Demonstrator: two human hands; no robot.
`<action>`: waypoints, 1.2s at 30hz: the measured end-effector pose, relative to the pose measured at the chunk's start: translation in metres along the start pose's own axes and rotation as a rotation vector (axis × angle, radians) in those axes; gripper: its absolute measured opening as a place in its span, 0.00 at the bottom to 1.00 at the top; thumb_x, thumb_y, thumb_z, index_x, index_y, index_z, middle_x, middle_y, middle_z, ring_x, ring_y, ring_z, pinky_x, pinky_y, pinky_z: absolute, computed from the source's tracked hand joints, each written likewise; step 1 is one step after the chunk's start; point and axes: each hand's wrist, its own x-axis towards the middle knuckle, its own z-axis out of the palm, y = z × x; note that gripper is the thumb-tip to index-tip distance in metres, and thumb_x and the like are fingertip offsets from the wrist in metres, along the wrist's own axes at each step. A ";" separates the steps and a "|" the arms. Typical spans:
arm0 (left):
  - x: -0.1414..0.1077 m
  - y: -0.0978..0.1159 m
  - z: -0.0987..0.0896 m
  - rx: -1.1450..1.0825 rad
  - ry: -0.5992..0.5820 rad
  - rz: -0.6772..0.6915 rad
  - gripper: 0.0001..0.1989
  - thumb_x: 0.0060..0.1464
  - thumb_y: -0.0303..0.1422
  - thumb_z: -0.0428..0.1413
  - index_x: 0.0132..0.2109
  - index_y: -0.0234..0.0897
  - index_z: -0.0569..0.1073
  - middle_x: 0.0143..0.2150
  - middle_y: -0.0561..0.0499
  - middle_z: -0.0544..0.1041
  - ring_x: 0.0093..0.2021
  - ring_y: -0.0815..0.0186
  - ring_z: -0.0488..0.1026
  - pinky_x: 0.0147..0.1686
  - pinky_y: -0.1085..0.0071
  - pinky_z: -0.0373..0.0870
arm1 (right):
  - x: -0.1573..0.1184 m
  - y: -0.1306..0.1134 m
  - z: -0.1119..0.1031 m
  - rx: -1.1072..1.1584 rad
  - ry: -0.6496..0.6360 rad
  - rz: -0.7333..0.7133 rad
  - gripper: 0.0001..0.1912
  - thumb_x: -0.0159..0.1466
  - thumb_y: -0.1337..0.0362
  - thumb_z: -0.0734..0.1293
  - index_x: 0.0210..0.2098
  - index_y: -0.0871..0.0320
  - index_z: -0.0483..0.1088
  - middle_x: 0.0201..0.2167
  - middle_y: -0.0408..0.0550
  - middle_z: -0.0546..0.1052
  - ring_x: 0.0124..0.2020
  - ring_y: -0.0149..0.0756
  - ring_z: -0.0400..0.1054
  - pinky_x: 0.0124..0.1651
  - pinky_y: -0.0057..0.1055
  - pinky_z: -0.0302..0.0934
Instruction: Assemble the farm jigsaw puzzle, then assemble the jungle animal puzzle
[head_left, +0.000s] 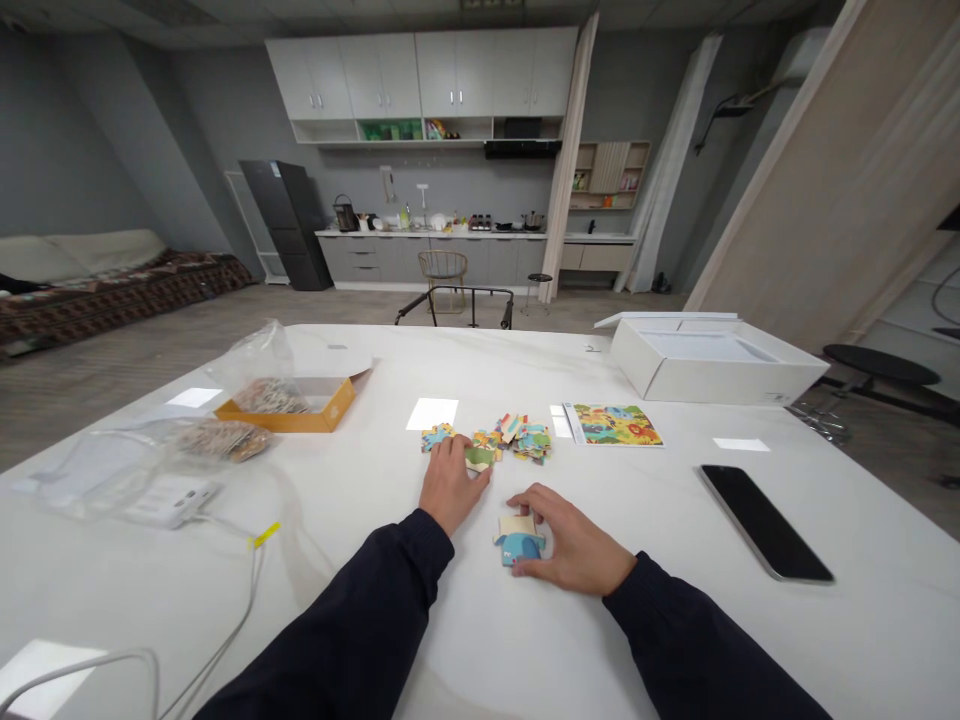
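My left hand (450, 484) has its fingers round a green puzzle piece (479, 457) at the near edge of a heap of puzzle pieces (531, 441). A few blue and yellow pieces (435, 436) lie just beyond that hand. Nearer to me, my right hand (571, 540) grips a blue and cream puzzle piece (521, 541) between thumb and fingers, at the table surface. Behind the heap, to the right, lies a picture card (616, 424) with colourful animals.
On the white table (360, 600), an orange box (319, 412) and plastic bags of pieces (221, 438) are at the left, beside a white adapter (169, 500) with cables. A black phone (763, 522) lies right, before a white box (712, 362).
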 end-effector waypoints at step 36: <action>-0.003 0.016 -0.015 -0.161 -0.058 -0.012 0.16 0.50 0.28 0.61 0.46 0.41 0.67 0.42 0.48 0.74 0.42 0.56 0.73 0.46 0.56 0.74 | 0.000 0.005 0.002 -0.016 0.056 0.020 0.51 0.50 0.58 0.82 0.67 0.55 0.57 0.54 0.55 0.68 0.50 0.47 0.69 0.57 0.47 0.65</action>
